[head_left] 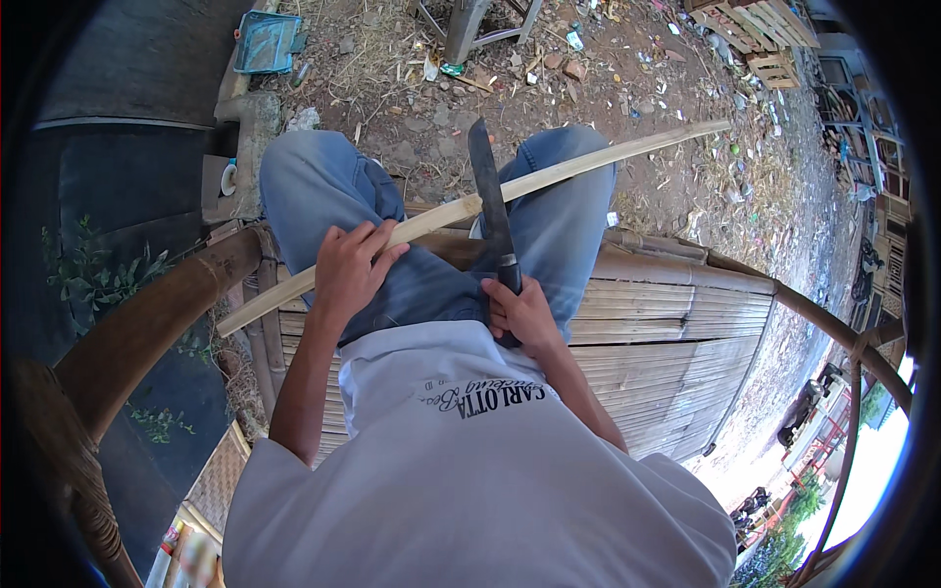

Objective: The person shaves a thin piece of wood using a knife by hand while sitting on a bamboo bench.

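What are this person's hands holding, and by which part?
The left hand holds the pale strip left of its middle; the right hand grips the knife by its dark handle.

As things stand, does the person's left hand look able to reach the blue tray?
Probably not from this seat: the blue tray lies beyond the left knee, and the left hand is busy holding the wooden strip.

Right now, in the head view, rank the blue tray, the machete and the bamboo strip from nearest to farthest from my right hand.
From your right hand:
1. Machete: handle in its grip.
2. Bamboo strip: slanting across your thighs, crossing the blade.
3. Blue tray: far off, upper left.
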The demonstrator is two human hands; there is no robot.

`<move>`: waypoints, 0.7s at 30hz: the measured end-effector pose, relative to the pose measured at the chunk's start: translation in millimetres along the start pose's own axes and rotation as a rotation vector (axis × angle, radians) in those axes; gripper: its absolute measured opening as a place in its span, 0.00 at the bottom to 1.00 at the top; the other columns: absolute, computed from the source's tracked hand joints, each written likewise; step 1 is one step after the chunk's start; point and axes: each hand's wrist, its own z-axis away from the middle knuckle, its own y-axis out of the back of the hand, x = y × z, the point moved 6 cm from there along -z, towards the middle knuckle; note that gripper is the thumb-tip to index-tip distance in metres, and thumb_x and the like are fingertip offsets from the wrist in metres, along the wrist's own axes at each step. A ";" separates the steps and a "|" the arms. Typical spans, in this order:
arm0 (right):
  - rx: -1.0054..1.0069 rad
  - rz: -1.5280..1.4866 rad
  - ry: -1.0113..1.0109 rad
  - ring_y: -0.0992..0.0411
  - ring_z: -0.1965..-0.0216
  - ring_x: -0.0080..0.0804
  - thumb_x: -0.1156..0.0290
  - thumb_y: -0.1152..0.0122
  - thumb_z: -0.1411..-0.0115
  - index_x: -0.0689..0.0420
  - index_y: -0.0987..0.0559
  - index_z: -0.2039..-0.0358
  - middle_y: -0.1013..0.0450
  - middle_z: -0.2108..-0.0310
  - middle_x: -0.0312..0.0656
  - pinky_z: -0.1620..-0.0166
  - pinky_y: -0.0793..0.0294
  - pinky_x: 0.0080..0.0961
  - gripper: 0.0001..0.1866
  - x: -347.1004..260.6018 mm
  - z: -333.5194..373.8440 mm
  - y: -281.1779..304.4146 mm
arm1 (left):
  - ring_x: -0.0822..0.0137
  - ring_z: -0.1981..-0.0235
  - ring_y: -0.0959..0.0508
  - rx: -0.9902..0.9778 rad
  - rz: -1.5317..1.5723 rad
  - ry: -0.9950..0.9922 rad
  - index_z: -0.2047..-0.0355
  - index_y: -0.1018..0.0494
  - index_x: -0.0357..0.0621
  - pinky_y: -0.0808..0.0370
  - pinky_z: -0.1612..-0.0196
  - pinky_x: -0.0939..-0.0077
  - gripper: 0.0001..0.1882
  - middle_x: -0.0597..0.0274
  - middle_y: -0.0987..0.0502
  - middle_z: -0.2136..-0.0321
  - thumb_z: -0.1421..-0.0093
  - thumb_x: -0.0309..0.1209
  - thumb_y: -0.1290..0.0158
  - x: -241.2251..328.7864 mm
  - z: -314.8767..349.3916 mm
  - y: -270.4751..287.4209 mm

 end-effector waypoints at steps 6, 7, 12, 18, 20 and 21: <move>-0.147 0.302 -0.358 0.49 0.89 0.15 0.70 0.45 0.36 0.52 0.39 0.76 0.48 0.86 0.27 0.86 0.47 0.18 0.14 11.5 5.4 -2.5 | 0.64 0.79 0.31 -0.031 0.016 0.005 0.57 0.24 0.43 0.38 0.70 0.72 0.17 0.65 0.28 0.77 0.40 0.42 0.45 -0.8 -2.7 -2.4; -0.130 0.234 -0.292 0.48 0.89 0.15 0.70 0.45 0.36 0.53 0.37 0.75 0.46 0.86 0.28 0.86 0.46 0.19 0.12 -2.7 2.3 2.8 | 0.64 0.79 0.31 -0.028 0.018 0.021 0.57 0.23 0.44 0.38 0.70 0.72 0.17 0.65 0.28 0.77 0.39 0.43 0.46 -0.5 -1.1 -2.7; -0.037 -0.195 0.181 0.47 0.89 0.16 0.70 0.46 0.36 0.54 0.36 0.76 0.46 0.87 0.29 0.85 0.43 0.19 0.13 -43.6 -12.2 17.4 | 0.64 0.80 0.31 -0.010 0.013 0.006 0.57 0.23 0.44 0.38 0.70 0.72 0.17 0.65 0.28 0.77 0.40 0.42 0.45 3.1 -2.1 -0.6; -0.110 0.155 -0.423 0.49 0.90 0.16 0.70 0.43 0.38 0.53 0.35 0.73 0.47 0.87 0.28 0.86 0.46 0.20 0.10 31.8 13.6 0.9 | 0.64 0.80 0.32 -0.036 -0.035 -0.003 0.58 0.23 0.44 0.38 0.71 0.72 0.17 0.65 0.29 0.79 0.41 0.43 0.44 3.1 -5.5 -3.3; -0.069 0.089 -0.265 0.48 0.90 0.16 0.72 0.43 0.38 0.54 0.34 0.73 0.46 0.86 0.28 0.87 0.46 0.20 0.09 -4.9 8.1 12.5 | 0.64 0.81 0.32 -0.044 -0.034 0.006 0.58 0.23 0.44 0.38 0.71 0.72 0.17 0.65 0.29 0.79 0.41 0.43 0.44 0.9 3.3 -2.8; -0.071 0.037 -0.138 0.48 0.91 0.15 0.72 0.45 0.38 0.53 0.33 0.72 0.46 0.87 0.28 0.87 0.47 0.18 0.08 -28.5 2.8 18.3 | 0.64 0.81 0.32 -0.016 -0.020 0.003 0.58 0.23 0.45 0.38 0.71 0.72 0.17 0.65 0.30 0.79 0.40 0.43 0.44 -1.2 2.3 -2.5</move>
